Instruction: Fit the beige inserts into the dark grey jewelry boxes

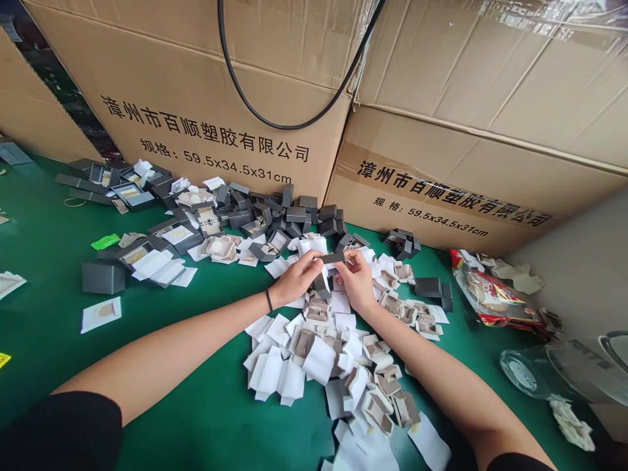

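Near the middle of the view, a small dark grey box (332, 258) is held up between my two hands. Its left end is pinched by my left hand (300, 278), which wears a black band at the wrist. On the other end, the fingers of my right hand (358, 278) are closed. A grey flap or part of the box (322, 286) hangs below, between the hands. Under and in front of them spreads a heap of folded white card inserts (318, 360), many showing brown insides. Behind my hands lies a pile of small dark boxes (294, 216).
Tall cardboard cartons (220, 85) stand along the back, with a black cable (289, 125) hanging before them. A red snack bag (495, 294) and a clear jar (564, 369) lie at right. Opened grey boxes (103, 278) sit at left on the green table (196, 392).
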`<state>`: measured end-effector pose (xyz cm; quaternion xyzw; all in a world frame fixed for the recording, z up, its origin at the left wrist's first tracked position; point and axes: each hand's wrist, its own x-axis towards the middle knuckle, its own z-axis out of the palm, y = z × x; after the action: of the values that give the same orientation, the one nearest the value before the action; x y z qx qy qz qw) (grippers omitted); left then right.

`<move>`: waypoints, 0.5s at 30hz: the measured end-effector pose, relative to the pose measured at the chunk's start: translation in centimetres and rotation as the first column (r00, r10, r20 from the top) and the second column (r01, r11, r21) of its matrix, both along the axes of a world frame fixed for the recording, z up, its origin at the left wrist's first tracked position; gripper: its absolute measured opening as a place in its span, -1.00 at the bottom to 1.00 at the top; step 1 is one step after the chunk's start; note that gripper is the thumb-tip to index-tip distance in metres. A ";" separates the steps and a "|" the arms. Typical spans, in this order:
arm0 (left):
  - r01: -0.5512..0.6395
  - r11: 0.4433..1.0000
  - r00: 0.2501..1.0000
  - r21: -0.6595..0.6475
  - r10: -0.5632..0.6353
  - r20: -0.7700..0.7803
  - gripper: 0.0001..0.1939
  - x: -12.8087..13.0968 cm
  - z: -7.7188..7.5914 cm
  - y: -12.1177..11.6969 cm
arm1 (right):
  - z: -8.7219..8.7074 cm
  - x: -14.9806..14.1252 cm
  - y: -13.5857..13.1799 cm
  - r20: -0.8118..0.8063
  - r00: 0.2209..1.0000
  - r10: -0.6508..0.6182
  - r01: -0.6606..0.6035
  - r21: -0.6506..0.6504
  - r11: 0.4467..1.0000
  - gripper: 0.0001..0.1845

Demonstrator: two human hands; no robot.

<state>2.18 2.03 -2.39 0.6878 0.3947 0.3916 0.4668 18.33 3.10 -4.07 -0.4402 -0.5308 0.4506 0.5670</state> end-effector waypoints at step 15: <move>0.126 0.787 0.985 0.604 -0.027 -0.171 -0.67 -0.2 -1.0 -0.2 | 1.3 0.7 -0.4 -0.274 0.911 0.310 -0.384 -0.286 0.878 -0.68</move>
<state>1.95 1.81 -3.42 0.8452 0.2525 0.4251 0.2026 19.00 2.74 -2.75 -0.3741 -0.4514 0.6744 0.4489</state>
